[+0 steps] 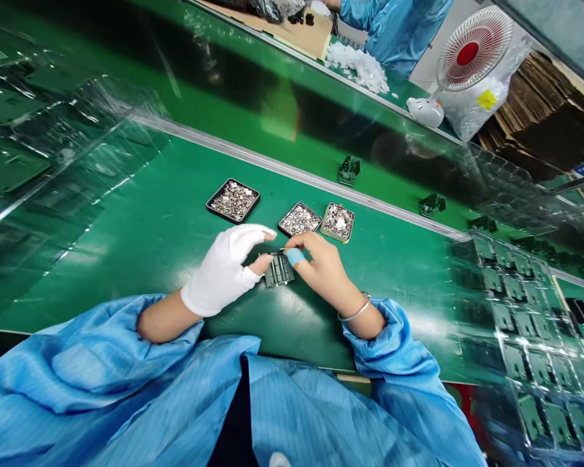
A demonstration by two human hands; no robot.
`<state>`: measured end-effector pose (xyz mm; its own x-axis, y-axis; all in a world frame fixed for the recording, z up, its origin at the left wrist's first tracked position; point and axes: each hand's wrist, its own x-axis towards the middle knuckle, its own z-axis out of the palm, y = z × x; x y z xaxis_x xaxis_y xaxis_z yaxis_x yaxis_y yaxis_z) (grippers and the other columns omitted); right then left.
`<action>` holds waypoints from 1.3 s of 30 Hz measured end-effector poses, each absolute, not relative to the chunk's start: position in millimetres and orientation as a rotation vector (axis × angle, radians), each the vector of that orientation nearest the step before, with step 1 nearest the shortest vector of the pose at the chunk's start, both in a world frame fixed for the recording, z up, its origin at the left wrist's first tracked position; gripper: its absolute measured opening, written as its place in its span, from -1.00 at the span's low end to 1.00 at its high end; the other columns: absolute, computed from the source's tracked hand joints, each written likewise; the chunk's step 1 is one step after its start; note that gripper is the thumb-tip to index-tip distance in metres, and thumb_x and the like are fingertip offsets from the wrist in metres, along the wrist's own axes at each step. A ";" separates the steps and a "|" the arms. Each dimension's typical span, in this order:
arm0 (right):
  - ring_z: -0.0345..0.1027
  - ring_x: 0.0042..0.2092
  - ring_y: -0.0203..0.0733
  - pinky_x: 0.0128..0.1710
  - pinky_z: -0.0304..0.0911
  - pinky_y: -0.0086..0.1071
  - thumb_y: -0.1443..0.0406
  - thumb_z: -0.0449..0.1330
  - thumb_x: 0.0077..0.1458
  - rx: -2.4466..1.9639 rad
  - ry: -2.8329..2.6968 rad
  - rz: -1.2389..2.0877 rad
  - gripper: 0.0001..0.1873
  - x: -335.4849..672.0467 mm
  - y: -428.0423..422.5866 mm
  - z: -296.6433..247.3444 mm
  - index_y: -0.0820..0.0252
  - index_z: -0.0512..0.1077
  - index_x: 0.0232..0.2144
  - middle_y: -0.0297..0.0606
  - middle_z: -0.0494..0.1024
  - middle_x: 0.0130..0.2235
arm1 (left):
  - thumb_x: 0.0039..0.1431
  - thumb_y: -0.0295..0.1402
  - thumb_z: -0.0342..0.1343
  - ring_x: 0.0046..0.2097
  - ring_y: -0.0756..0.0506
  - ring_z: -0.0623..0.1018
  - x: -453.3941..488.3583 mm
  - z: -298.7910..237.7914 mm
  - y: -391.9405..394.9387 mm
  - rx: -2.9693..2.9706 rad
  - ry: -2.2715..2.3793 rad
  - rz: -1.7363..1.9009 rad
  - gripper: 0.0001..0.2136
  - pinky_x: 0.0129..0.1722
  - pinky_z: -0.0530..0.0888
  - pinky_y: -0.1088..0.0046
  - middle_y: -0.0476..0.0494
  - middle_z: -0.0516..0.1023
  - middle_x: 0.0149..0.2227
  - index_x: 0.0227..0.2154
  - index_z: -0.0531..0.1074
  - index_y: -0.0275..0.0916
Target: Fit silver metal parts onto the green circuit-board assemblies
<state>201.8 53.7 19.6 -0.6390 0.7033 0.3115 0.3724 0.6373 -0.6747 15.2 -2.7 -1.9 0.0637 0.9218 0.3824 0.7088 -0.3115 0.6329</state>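
A small dark ribbed part [279, 270] lies on the green bench between my hands. My left hand [226, 267], in a white glove, holds the part's left edge between thumb and fingers. My right hand [321, 264] is bare, with a blue finger cot on the thumb, and pinches a tiny metal piece over the top of the part. Just beyond my hands stand three small trays of silvery metal pieces: a black one [232, 200], a dark one [300, 220] and a tan one [338, 222].
Stacks of clear plastic trays lie at the left [53, 149] and at the right [525, 337], the right ones holding dark parts. Small green parts [349, 170] ride the belt beyond a metal rail. A white fan [467, 58] and another person's blue sleeve [394, 26] are across.
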 end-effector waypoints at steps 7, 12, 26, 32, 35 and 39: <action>0.34 -0.13 -0.17 -0.04 0.23 -0.23 0.46 0.09 0.01 -0.804 -2.326 0.757 -0.86 195.4 53.6 -2.7 0.13 0.37 -0.39 -0.24 0.50 -0.23 | 0.17 -0.15 -0.09 -0.12 -0.17 0.56 12.9 -24.0 2.4 1.698 1.420 0.855 -0.62 -0.11 0.48 0.36 -0.16 0.60 -0.15 -0.15 0.48 -0.28; 0.33 -0.15 -0.17 -0.07 0.23 -0.24 0.47 0.08 0.01 -0.807 -2.304 0.735 -0.84 194.1 49.5 -9.3 0.12 0.34 -0.37 -0.25 0.49 -0.24 | 0.18 -0.12 -0.08 -0.14 -0.17 0.56 15.2 -25.1 2.2 1.674 1.434 0.867 -0.61 -0.15 0.48 0.36 -0.17 0.60 -0.17 -0.14 0.48 -0.29; 0.35 -0.20 -0.24 -0.14 0.30 -0.32 0.31 0.09 0.10 -0.899 -2.010 1.232 -0.92 192.2 50.2 -16.7 0.14 0.31 -0.29 -0.28 0.45 -0.26 | 0.10 -0.16 -0.01 -0.26 -0.09 0.49 27.1 -24.8 5.1 1.346 1.416 1.012 -0.76 -0.24 0.46 0.38 -0.05 0.49 -0.32 -0.29 0.33 -0.23; 0.31 -0.24 -0.29 -0.15 0.28 -0.36 0.33 0.06 0.04 -0.930 -1.939 1.349 -0.90 185.7 50.0 -19.0 0.16 0.30 -0.31 -0.34 0.40 -0.28 | -0.02 -0.33 0.03 -0.17 -0.09 0.50 31.7 -27.7 5.7 1.381 1.457 1.090 -0.72 -0.11 0.46 0.30 -0.09 0.45 -0.23 -0.19 0.25 -0.22; 0.35 -0.22 -0.27 -0.15 0.31 -0.35 0.25 0.05 0.12 -0.964 -1.886 1.395 -0.85 189.7 51.5 -24.5 0.17 0.30 -0.25 -0.30 0.44 -0.26 | 0.03 -0.30 0.04 -0.09 -0.12 0.52 27.7 -30.0 6.2 1.393 1.479 1.144 -0.67 -0.01 0.46 0.22 -0.17 0.48 -0.15 -0.11 0.24 -0.23; 0.31 0.08 -0.12 0.11 0.22 -0.17 0.10 0.06 0.19 -0.789 -1.995 1.168 -0.63 205.7 49.4 -24.2 0.18 0.29 -0.04 -0.09 0.42 0.03 | 0.13 -0.15 0.03 -0.05 -0.14 0.54 9.2 -27.9 4.4 1.360 1.500 1.368 -0.63 0.03 0.46 0.19 -0.25 0.51 -0.11 -0.07 0.22 -0.24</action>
<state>205.7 49.4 -24.2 -0.5813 0.7734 0.2529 0.1577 0.4120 -0.8974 9.2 4.4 -27.9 -0.2188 0.9633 0.1556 0.2435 -0.1005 0.9647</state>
